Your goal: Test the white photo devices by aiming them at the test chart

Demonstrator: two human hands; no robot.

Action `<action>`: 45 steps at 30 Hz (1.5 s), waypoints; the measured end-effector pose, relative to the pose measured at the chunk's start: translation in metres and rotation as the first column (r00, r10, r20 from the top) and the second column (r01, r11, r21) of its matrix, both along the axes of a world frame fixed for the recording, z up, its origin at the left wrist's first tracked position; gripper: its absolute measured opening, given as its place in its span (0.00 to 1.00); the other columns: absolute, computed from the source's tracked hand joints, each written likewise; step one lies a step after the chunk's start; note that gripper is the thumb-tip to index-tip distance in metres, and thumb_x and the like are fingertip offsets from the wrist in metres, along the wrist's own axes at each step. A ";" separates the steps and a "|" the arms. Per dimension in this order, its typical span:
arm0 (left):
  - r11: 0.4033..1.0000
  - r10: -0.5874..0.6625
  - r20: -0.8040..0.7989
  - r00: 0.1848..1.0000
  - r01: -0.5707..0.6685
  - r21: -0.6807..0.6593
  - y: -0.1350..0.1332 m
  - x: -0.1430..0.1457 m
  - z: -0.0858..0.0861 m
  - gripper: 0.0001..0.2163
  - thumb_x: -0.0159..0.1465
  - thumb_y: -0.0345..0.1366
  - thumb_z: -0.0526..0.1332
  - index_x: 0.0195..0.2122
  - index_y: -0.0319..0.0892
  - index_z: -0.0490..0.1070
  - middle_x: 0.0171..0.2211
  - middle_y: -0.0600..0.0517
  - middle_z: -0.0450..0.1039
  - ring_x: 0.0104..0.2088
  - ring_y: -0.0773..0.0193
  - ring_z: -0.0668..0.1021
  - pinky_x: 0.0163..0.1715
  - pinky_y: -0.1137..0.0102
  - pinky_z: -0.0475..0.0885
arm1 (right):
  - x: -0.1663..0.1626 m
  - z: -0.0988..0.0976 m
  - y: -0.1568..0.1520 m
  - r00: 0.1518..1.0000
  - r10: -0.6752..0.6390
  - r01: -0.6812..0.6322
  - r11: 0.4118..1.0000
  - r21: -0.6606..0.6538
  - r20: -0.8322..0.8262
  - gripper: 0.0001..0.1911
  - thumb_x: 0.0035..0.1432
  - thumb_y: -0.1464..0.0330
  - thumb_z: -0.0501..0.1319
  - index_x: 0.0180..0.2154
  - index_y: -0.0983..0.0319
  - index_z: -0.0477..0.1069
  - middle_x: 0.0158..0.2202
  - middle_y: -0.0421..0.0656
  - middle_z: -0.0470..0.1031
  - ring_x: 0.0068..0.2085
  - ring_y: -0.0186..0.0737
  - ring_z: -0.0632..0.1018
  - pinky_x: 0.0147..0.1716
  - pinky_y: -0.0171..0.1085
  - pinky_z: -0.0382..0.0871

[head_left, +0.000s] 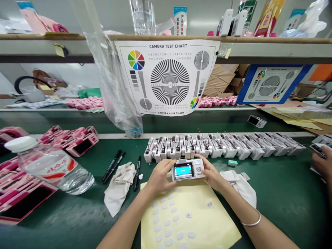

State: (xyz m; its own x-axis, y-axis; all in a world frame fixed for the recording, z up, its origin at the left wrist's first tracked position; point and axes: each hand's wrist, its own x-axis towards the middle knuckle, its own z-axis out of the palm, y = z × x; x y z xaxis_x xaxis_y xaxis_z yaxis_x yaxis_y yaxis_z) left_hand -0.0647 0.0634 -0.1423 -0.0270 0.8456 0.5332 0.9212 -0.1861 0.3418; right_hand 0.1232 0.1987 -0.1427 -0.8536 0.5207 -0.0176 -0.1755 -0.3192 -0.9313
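Compact white camera (pixel 187 170) held in both hands, as I see it through the head camera I monitor from a distance. Its lit cyan screen faces up toward my view. The left hand (pixel 160 176) wraps the camera's left end and the right hand (pixel 211 174) its right end, both closed narrowly on the body; a metal bangle (pixel 251 219) circles the right wrist. The camera is just above the far edge of a pale yellow sheet (pixel 204 221) bearing scattered small white pads (pixel 167 223), and just in front of a long row of opened white camera housings (pixel 207 147) with exposed wiring, all on a green desk (pixel 280 207). A crumpled white cloth (pixel 119 186) and black marker pens (pixel 112 166) lie to the left, a second cloth (pixel 240 186) beside the right wrist. Farther left are a water bottle (pixel 52 166) on its side and pink camera housings (pixel 83 145). A co-worker's hand (pixel 321 164) enters at the right edge. Beyond, a camera test chart (pixel 166 77) hangs from a wooden shelf (pixel 166 37).
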 end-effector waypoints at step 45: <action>0.999 0.003 0.008 1.000 -0.003 -0.036 0.000 0.000 0.000 0.25 0.50 0.37 0.63 0.51 0.39 0.64 0.44 0.42 0.70 0.44 0.51 0.72 0.44 0.58 0.70 | -0.001 -0.002 0.001 1.000 0.011 -0.011 1.000 -0.003 -0.007 0.33 0.42 0.72 0.60 0.53 0.54 0.59 0.44 0.43 0.69 0.42 0.45 0.74 0.32 0.41 0.75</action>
State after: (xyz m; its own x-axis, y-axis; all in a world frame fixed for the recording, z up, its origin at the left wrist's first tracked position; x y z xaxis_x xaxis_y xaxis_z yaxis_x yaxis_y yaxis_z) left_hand -0.0652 0.0635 -0.1424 -0.0339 0.8643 0.5019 0.9189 -0.1705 0.3557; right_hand 0.1226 0.1998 -0.1452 -0.8594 0.5112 -0.0137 -0.1781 -0.3244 -0.9290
